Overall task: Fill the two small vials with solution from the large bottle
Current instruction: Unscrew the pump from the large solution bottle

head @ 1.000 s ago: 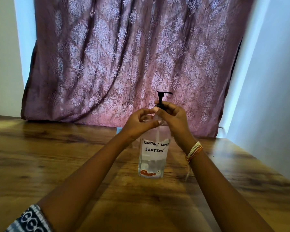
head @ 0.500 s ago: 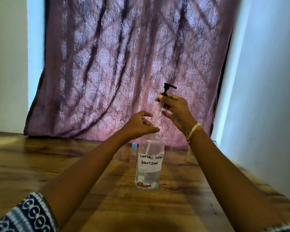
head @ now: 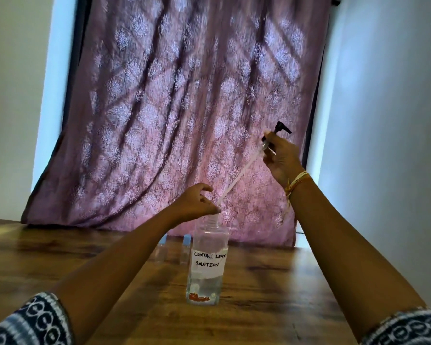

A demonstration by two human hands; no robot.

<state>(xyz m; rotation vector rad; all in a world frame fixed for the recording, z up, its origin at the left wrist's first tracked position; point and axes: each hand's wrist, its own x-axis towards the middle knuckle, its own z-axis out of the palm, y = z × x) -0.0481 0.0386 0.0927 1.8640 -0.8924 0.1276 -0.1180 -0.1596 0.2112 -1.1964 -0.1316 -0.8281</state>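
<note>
A: Clear plastic bottle (head: 207, 265) stands upright on the wooden table (head: 271, 295), label reads "CONTACT LENS SOLUTION". Neck is uncapped.
B: Pump?
A: Black pump head (head: 281, 127) is up and to the right of the bottle, pinched in the right hand (head: 281, 159). Its tube (head: 241, 174) slants down-left; the tip is just above the neck.
B: Left hand?
A: Left hand (head: 197, 201) sits at the bottle neck with fingers curled. Can't tell whether they grip it.
B: Vials?
A: Two small vials (head: 186, 250) with blue caps, behind the bottle near the curtain (head: 184, 108). One is partly hidden by the left forearm.
B: Liquid level?
A: Low, bottom part only.
</note>
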